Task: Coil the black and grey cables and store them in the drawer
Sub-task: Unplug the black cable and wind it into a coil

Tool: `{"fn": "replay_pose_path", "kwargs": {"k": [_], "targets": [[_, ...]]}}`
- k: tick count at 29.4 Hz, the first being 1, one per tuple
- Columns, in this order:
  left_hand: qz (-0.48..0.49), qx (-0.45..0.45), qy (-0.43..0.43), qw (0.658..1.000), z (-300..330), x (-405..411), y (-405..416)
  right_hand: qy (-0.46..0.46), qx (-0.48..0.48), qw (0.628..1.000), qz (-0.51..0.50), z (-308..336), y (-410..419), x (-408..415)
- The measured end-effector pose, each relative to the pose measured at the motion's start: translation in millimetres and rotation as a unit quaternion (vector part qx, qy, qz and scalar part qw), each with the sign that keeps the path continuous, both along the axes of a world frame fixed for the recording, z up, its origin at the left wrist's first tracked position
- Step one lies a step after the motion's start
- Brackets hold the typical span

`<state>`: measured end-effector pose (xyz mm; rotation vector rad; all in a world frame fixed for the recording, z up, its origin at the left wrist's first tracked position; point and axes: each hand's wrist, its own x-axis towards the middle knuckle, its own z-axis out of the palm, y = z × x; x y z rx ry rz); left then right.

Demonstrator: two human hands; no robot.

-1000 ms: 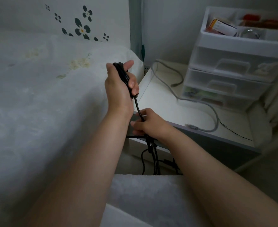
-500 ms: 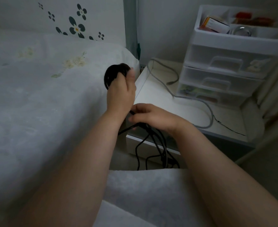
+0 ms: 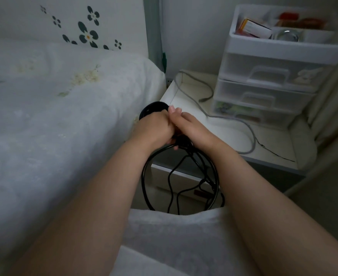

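My left hand (image 3: 154, 128) grips a bundle of black cable (image 3: 144, 176); a small coil sticks out above the fist and a wide loop hangs below it. My right hand (image 3: 192, 130) presses against the left and pinches the same black cable just under the fists. Loose black strands trail down between my forearms toward the floor. The grey cable (image 3: 249, 132) lies uncoiled across the white bedside table (image 3: 224, 136), untouched. The clear plastic drawer unit (image 3: 267, 86) stands at the table's back right, its drawers closed.
A bed with a white cover (image 3: 54, 126) fills the left side. The open top tray (image 3: 283, 42) of the drawer unit holds boxes and small items. A thin black wire (image 3: 273, 152) runs over the table's right part. A white cloth (image 3: 174, 232) lies on my lap.
My hands came together near the table's corner. The black cable, earlier stretched between them, now forms a wide hanging loop under the fists.
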<state>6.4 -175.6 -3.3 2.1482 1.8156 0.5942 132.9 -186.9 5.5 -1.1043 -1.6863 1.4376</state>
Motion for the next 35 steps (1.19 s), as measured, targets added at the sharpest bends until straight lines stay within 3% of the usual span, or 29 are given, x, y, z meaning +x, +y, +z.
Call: {"fn": "replay_pose_path", "kwargs": {"k": [5,8,10,12,16,20,23,27,30,33,35], "targets": [[-0.008,-0.028,-0.002,1.0,-4,2,-1,-0.034,0.011,0.998,0.044,-3,4,3],[0.072,-0.009,-0.036,0.997,-3,-10,7,-0.068,-0.026,0.99,0.121,-1,11,20],[0.113,-0.004,-0.102,0.988,0,-18,12,-0.055,-0.065,0.986,0.146,-1,14,32],[0.123,-0.04,-0.185,0.974,4,-19,9,-0.015,-0.06,0.992,0.112,-1,16,35],[0.044,-0.135,-0.272,0.952,9,-11,-3,0.044,-0.041,0.998,0.007,4,18,33],[-0.023,-0.226,-0.363,0.904,13,-10,-8,0.042,0.005,0.998,-0.038,1,22,31],[-0.018,-0.261,-0.4,0.878,11,-10,-13,0.066,0.022,0.997,-0.037,-6,26,31],[0.078,-0.272,-0.477,0.832,6,-16,-10,0.109,-0.007,0.993,0.042,-11,30,37],[0.132,-0.252,-0.497,0.819,2,-22,-5,0.121,0.001,0.989,0.082,-5,24,42],[0.162,-0.227,-0.539,0.795,1,-33,0,0.047,-0.001,0.995,0.088,7,14,44],[0.187,-0.159,-0.517,0.82,2,-37,3,-0.025,-0.023,0.995,0.09,14,5,42]]}}
